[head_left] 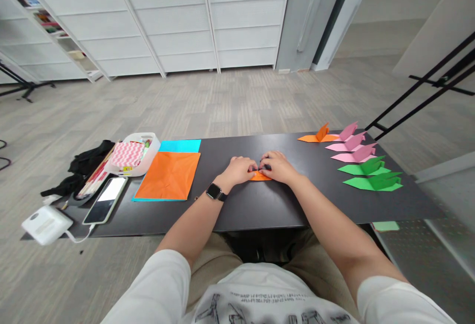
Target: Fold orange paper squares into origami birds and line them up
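A white plastic container with rounded corners (151, 161) stands at the left of the dark grey table (241, 210), holding a pink-and-white wavy-patterned packet (128, 154) and small colourful items too small to tell. Just beside it, long slim red and pale sticks (97, 173) lie in a shallow dark tray (76, 201), next to black cloth (91, 158) and a pale-edged phone (106, 199). Along the background's left, a tall white shelving unit (122, 47) has open compartments with small objects.

At the table's middle, a small folded orange paper piece (261, 176) lies between both hands. The left hand (242, 169) pinches its left side, fingertips and thumb drawn together; the right hand (277, 166) pinches its right side likewise. Large square orange paper (168, 175) lies over bright blue paper (181, 146). Orange, pink and green folded paper figures (371, 182) stand at the right
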The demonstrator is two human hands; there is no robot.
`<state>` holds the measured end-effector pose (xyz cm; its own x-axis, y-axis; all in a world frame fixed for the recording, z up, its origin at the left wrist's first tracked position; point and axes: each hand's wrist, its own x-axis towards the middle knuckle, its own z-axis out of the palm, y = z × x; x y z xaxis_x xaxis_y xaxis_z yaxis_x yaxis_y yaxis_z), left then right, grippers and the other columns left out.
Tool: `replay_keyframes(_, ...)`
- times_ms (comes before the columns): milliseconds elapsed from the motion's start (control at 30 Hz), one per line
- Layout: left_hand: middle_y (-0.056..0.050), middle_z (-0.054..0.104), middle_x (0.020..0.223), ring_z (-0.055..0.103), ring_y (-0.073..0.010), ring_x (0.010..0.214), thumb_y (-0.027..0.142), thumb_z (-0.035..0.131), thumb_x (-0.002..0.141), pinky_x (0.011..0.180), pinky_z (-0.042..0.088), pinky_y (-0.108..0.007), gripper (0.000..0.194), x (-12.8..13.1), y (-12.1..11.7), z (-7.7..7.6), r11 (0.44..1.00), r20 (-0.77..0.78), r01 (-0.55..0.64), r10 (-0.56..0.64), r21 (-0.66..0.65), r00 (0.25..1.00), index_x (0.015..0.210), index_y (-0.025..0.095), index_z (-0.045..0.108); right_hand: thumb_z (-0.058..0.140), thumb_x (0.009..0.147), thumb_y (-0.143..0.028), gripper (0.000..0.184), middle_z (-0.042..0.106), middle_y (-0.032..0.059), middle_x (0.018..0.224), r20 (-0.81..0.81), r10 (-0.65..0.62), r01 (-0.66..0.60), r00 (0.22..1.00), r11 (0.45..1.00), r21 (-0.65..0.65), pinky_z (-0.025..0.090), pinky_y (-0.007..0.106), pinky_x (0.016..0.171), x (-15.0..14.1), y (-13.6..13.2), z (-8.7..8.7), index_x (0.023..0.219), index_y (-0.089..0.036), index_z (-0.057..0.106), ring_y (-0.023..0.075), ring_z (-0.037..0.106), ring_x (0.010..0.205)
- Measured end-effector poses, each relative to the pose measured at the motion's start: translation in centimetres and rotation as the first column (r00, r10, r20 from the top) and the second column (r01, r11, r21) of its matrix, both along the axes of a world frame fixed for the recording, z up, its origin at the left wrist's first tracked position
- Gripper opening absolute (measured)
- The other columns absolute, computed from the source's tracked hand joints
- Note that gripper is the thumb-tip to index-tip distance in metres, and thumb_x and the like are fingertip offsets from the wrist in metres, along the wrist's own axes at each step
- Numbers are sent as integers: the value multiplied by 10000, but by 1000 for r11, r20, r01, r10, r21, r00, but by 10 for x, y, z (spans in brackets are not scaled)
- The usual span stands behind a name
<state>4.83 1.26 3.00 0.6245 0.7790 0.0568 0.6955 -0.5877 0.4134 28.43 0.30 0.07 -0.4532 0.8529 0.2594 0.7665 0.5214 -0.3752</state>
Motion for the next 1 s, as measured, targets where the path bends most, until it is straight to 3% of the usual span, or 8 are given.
replay_keyframes(300,-17,765,1046,657,-243,1024,304,723,925,1051,428,-453,185,-5,-9,-11,998,81,-14,9,63,997,1092,323,802,771,886,-270,86,693,46,1205,-27,-56,56,998,998,25,306,670,1217,-4,-23,-2,952,-319,794,293,602,1196)
replay_keyframes(567,-20,780,1004,662,-235,979,382,738,970,1031,421,-452,114,2,-10,-1,989,122,-45,28,142,992,942,294,806,727,907,-242,81,686,51,1227,-81,-106,119,991,978,170,230,677,1274,-14,-25,8,903,-314,763,299,594,1244)
replay_keyframes(633,-25,783,998,672,-237,976,378,729,977,1004,442,-441,121,2,-10,2,985,132,-61,40,163,991,944,285,800,720,920,-261,83,680,61,1260,-112,-132,154,985,964,216,173,691,1292,-15,-27,13,957,-319,766,322,574,1296)
replay_keyframes(700,-30,782,1004,684,-234,972,333,707,986,960,472,-417,100,0,-8,4,974,178,-104,68,201,982,980,274,787,706,941,-303,192,662,90,1323,-204,-192,246,960,927,283,162,694,1298,-14,-28,19,1129,-316,746,345,555,1340)
replay_keyframes(800,-28,768,972,698,-206,907,247,679,979,871,512,-361,69,-5,-5,7,930,377,-286,185,231,908,990,244,747,653,984,-371,384,645,154,1339,-460,-282,469,842,803,367,357,629,1228,-8,-28,31,1350,-257,627,347,577,1314)
replay_keyframes(867,-18,752,933,697,-182,846,234,683,967,828,533,-328,34,-8,-3,9,887,546,-412,244,209,802,979,232,715,626,1000,-397,354,667,156,1260,-557,-280,530,782,769,358,479,563,1122,-8,-25,41,1315,-235,614,332,618,1232)
replay_keyframes(1000,-19,760,969,706,-156,819,246,685,960,818,574,-301,28,-9,-4,13,863,738,-475,207,171,642,980,228,675,688,969,-446,281,723,108,1135,-496,-158,317,854,914,255,542,478,1019,-29,-14,58,1166,-252,644,295,681,1103)
